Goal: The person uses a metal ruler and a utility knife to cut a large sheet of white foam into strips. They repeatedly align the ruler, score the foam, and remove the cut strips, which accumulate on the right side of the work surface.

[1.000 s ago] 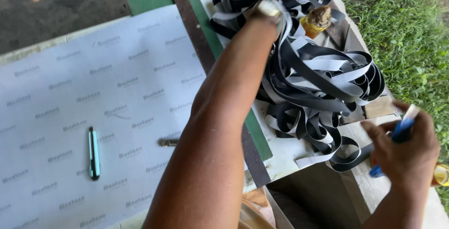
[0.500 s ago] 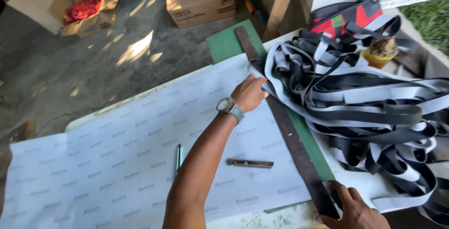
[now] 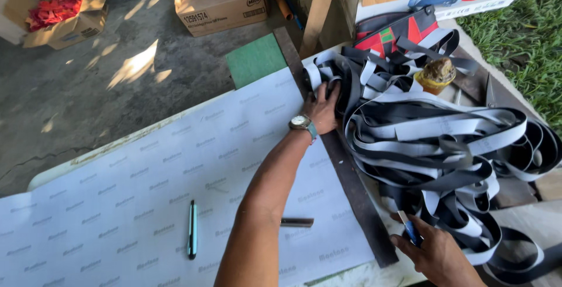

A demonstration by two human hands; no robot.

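Both hands at the strap pile.
Left hand (image 3: 323,106) spread flat on black-grey straps (image 3: 433,140); right hand (image 3: 436,252) clamped on blue tool (image 3: 410,228), mostly hidden.

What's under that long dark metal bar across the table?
The dark metal bar lies on the white printed sheet, along its right edge, with a green mat showing at the far end. The left hand and the pile of strips cover its far part.

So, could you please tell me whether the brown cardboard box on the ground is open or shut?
Open: the brown cardboard box has its flaps up, interior showing.
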